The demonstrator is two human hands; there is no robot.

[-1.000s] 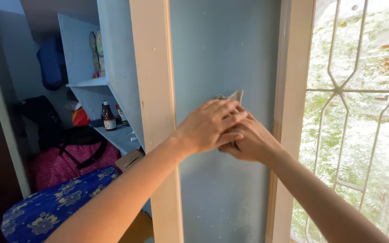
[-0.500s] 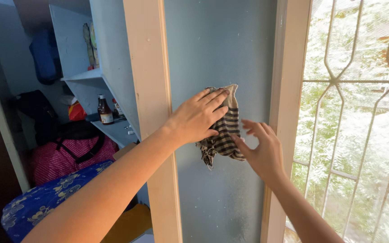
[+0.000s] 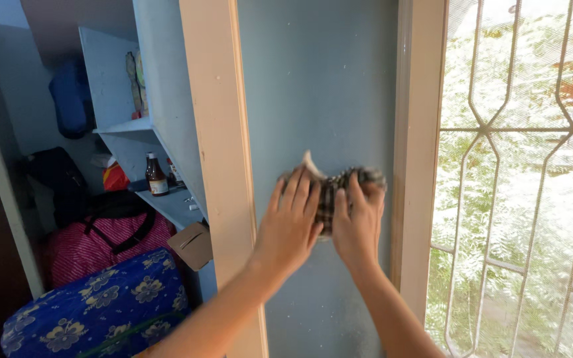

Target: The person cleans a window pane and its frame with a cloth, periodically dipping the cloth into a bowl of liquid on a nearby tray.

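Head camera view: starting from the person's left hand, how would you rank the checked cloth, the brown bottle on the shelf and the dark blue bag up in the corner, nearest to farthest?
From the left hand:
1. Checked cloth, pressed to the blue panel, under the fingers.
2. Brown bottle, on the shelf to the left.
3. Dark blue bag, upper left corner.

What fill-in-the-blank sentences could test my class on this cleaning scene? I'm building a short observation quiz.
1. Both hands, the left hand and the right hand, press a checked ____ against the blue panel.
2. To the right of the panel, a window has a metal ____ across it.
3. On the shelf at left stands a brown ____.

Missing words: cloth; grille; bottle.
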